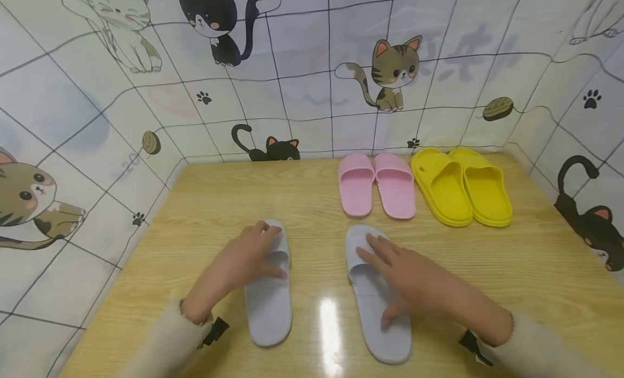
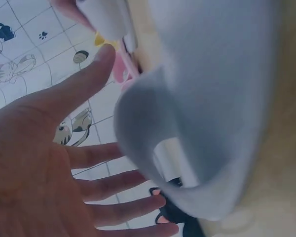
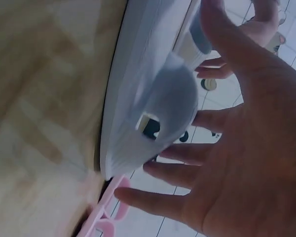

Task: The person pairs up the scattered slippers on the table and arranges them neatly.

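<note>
Two light grey slippers lie apart on the wooden tabletop in the head view, toes pointing away from me. My left hand [image 1: 246,259] hovers at the strap of the left grey slipper [image 1: 268,318], its fingers spread. In the left wrist view the left palm [image 2: 34,168] faces the strap of that slipper [image 2: 212,98], with fingers fairly straight. Over the right grey slipper [image 1: 375,305] is my right hand [image 1: 414,278], fingers apart. The right wrist view shows the right hand [image 3: 251,153] extended beside its slipper's strap [image 3: 175,94]; whether fingertips touch it I cannot tell.
At the back right of the wooden table [image 1: 312,204] stand pink slippers [image 1: 356,196], side by side. Yellow clogs [image 1: 446,196] sit directly right of them. Behind and at both sides rises a white grid-patterned backdrop [image 1: 302,53] with cartoon cats.
</note>
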### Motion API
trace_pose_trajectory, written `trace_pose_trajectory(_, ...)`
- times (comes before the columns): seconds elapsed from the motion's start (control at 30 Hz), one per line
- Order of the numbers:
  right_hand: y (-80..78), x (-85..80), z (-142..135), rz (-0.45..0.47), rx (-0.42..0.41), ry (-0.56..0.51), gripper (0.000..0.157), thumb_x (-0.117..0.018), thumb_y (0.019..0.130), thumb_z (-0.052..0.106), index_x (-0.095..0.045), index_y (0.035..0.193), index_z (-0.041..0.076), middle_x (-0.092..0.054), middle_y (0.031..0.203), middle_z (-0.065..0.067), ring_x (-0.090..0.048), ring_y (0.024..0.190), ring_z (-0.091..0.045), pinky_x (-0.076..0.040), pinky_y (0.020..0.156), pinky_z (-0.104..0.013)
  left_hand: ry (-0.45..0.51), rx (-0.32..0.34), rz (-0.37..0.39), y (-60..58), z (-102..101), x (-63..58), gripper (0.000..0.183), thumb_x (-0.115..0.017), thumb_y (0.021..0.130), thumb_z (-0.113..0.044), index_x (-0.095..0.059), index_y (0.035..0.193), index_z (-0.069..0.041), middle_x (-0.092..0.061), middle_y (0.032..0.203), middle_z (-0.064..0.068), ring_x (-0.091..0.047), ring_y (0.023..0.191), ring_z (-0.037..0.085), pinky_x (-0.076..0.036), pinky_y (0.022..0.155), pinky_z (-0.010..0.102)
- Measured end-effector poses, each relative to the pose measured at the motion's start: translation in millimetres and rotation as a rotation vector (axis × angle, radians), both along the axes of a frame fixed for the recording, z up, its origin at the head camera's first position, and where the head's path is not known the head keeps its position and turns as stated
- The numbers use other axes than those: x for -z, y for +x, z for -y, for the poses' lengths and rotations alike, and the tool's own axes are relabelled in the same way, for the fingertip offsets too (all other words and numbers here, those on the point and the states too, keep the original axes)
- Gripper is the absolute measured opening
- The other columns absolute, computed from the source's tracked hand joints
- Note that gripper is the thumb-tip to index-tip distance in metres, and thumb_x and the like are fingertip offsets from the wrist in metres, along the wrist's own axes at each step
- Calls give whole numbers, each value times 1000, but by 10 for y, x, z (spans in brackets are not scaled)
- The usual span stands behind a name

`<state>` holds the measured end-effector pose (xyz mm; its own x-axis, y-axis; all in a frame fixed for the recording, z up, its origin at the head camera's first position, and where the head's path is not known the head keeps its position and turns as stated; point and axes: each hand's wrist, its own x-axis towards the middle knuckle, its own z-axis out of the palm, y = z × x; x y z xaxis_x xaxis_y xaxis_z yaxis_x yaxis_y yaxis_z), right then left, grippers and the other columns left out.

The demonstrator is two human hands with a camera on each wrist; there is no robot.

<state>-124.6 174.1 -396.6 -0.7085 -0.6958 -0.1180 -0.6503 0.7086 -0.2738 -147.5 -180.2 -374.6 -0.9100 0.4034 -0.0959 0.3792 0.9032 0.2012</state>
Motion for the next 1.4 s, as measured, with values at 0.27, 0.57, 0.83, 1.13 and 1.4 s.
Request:
trace_pose_trajectory(0.27,205,29,80,9,10,53,143,-92,56,65,-17,167,13,-2,174,-21,-16,158,-48,-32,114,-74,14,34,-36,271,38,152,117,-97,62,-49,-42,152,1,-45,150,29,-49,134,47,-53,104,56)
trace_pose_trajectory(0.57,324,56,176,-18,-104,58,158,-90,44,73,-13,167,10,0,172,-28,-11,157,-54,-33,112,-77,-4,55,186,482,17,169,163,-97,43,-63,-6,167,-8,6,170,31,0,156,57,-23,122,70)
trace_pose_trajectory(0.83,299,41,352,-38,-157,93,157,-93,46,71,-11,167,15,3,172,-27,-9,157,-52,-32,114,-75,-75,69,220,546,-19,166,173,-98,37,-63,3,167,-8,16,169,31,9,155,57,-18,121,73)
trace_pose_trajectory(1.13,46,52,588,-11,-156,133,156,-93,49,72,-8,168,18,5,174,-22,-6,159,-48,-28,118,-73,-139,84,218,491,-47,149,171,-98,41,-67,1,167,-8,13,170,30,6,156,55,-20,122,73)
trace_pose_trajectory(1.4,-154,97,754,-34,-143,190,162,-89,49,78,-4,167,7,4,175,-17,-2,161,-41,-25,122,-68,-153,85,253,340,-19,155,170,-97,45,-68,6,166,-8,16,169,29,8,156,54,-19,122,72)
